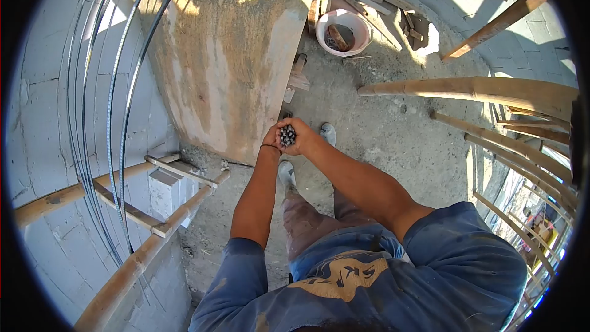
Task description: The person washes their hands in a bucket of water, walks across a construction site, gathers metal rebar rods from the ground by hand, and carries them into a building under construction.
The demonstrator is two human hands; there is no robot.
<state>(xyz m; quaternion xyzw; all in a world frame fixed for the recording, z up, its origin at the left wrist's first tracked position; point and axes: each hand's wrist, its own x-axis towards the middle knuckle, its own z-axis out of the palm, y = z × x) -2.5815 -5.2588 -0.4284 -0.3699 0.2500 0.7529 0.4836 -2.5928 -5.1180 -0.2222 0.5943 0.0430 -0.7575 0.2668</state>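
Observation:
In the middle of the head view, a tight bundle of metal rods (287,136), seen end-on as several dark grey round tips, stands between my two hands. My left hand (271,136) is wrapped round its left side, with a dark band at the wrist. From the right, my right hand (300,133) curls its fingers about the same bundle. The length of the rods below my hands is hidden. Both forearms reach forward over my boots (287,173).
A stained plywood sheet (233,74) leans ahead on the left. Long bent steel bars (123,86) and a wooden ladder (123,264) stand by the block wall. A pink basin (344,32) sits ahead; bamboo poles (467,88) slant in from the right.

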